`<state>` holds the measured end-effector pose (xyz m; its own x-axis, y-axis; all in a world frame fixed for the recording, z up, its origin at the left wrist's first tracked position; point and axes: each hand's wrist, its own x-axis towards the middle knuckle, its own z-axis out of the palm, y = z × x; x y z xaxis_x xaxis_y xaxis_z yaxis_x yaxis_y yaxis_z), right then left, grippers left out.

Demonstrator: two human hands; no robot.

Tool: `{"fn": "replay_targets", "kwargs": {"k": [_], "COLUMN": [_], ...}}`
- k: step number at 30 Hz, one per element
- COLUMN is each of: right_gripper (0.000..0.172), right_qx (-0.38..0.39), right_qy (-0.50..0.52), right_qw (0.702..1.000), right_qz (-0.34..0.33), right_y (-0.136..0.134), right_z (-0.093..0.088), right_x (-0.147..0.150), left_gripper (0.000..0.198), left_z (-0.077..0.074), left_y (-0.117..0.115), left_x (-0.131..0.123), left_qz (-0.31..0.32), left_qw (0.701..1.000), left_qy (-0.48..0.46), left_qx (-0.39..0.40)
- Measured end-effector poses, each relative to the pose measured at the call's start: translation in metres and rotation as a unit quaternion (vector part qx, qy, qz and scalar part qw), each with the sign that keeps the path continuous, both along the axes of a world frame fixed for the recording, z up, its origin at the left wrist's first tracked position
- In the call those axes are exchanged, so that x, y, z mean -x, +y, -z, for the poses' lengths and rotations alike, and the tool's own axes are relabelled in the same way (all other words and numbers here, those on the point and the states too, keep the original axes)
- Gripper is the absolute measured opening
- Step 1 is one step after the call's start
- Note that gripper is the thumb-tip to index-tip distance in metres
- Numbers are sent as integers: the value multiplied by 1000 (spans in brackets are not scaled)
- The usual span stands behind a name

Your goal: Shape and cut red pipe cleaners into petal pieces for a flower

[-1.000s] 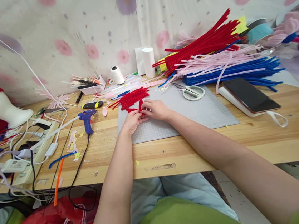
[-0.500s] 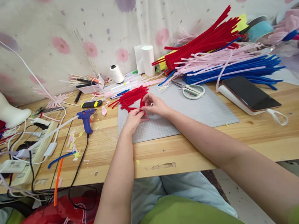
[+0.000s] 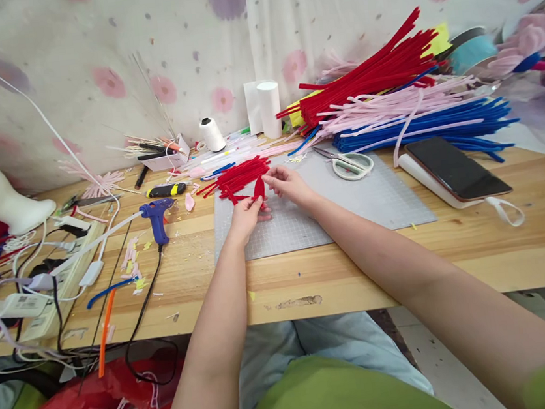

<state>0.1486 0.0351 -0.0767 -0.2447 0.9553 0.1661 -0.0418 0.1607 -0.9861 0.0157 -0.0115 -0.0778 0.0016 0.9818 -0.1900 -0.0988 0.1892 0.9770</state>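
My left hand point(image 3: 246, 219) pinches a red pipe cleaner point(image 3: 258, 188) bent into a pointed, petal-like loop, with another red length sticking out to the left. At the loop's right edge, my right hand point(image 3: 287, 184) has its thumb and fingertips bent together at the tip of the red piece. Both hands are above a grey cutting mat point(image 3: 352, 212). Just behind them lies a pile of short red pipe cleaners point(image 3: 242, 176). White-handled scissors point(image 3: 353, 166) rest on the mat to the right.
Bundles of red point(image 3: 371, 78), pink and blue pipe cleaners point(image 3: 421, 127) lie at the back right, near a phone point(image 3: 458, 169). A blue glue gun point(image 3: 157, 219), a yellow-black cutter point(image 3: 166, 190) and a cabled power strip point(image 3: 59, 281) are on the left.
My right hand has shifted slightly right, its fingers drawing away from my left hand, so more of the red loop shows. My left hand still holds the piece.
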Motion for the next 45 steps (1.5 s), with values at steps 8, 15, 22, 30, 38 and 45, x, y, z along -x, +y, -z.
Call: {"fn": "replay_targets", "kwargs": {"k": [8,15,22,30,38,45], "right_gripper": [32,31,32,28,24,24], "right_qx": [154,148,121,52,71,85], "right_qy": [93,110,85,25,38,41], "right_qw": [971,974,983,991,989,984], "right_qz": [-157,-134,-107,-118,-128,-150], "right_y": [-8,-6,-4,0,0,1], "right_z": [-3,-1,1,-1,0,2], "right_x": [-1,4,3,-2,-5,-9], "left_gripper": [10,13,22,18,17,26], "left_z": [-10,-9,-11,-11,-12,-11], "left_y": [-8,-7,-9,-7,-6,-6], "left_x": [4,2,-1,-1,5,7], "left_qz": [131,138,142,86,136,153], "left_qw": [980,972,968,982,977,975], "left_qy": [-140,-181,-204,-163,-136,-134], "left_qx": [53,61,36,40,88,85]}}
